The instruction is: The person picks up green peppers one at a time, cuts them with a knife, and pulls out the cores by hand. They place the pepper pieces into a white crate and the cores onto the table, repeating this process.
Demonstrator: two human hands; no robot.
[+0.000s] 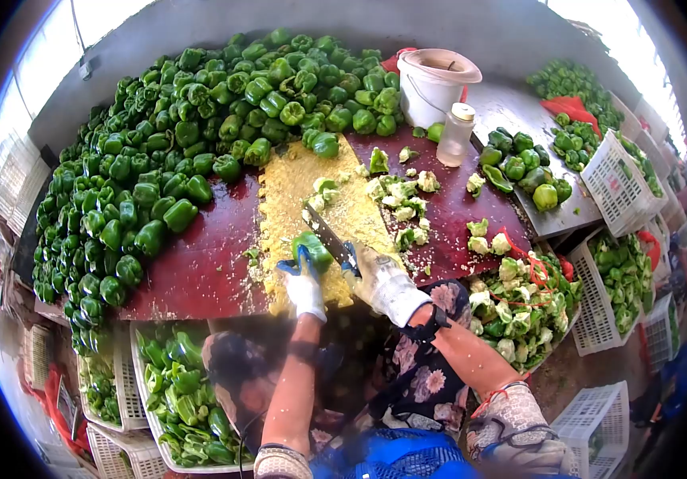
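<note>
A green bell pepper (312, 251) rests on the yellow mat (280, 209), its near side held by my gloved left hand (304, 286). The fingers of that hand are closed round it. Just to the right, my gloved right hand (383, 279) grips a knife (327, 235), whose blade slants up and left beside the pepper. Cut pepper cores (399, 193) with pale seeds are scattered at the mat's right side. Another whole pepper (325, 144) sits at the mat's far end.
A large heap of green peppers (192, 112) covers the left and back. A white bucket (431, 92) and a clear jar (456, 137) stand behind. Crates of cut peppers (184, 391) and cores (519, 311) flank me; more peppers (525, 164) lie on a metal table.
</note>
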